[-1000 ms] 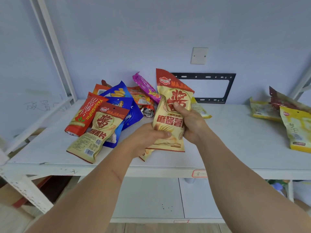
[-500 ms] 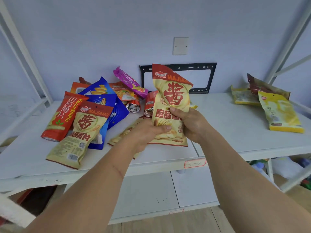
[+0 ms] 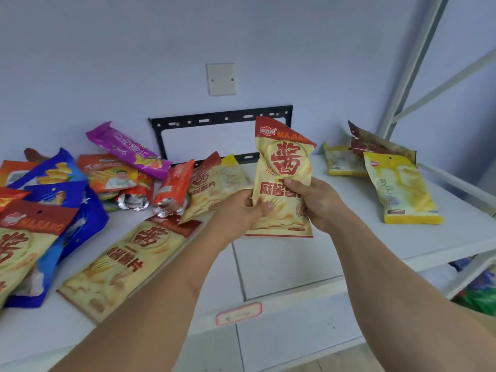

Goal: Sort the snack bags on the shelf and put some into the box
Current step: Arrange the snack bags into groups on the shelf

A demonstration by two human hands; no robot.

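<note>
Hands, left (image 3: 243, 210) and right (image 3: 315, 201), still grip upright MAJIANG bag (image 3: 284, 167) (now nearer right pile (image 3: 383, 170)).

Storeroom: white metal shelf (image 3: 308, 267) with labelled edge, snack bags (image 3: 128, 189).

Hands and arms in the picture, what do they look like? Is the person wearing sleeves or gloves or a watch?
Both arms are bare as far up as the picture shows: no sleeves in view. The left hand and the right hand wear no gloves, and no rings, watch or bracelet show. The left forearm has a short faint line on it, maybe a small scar.
</note>
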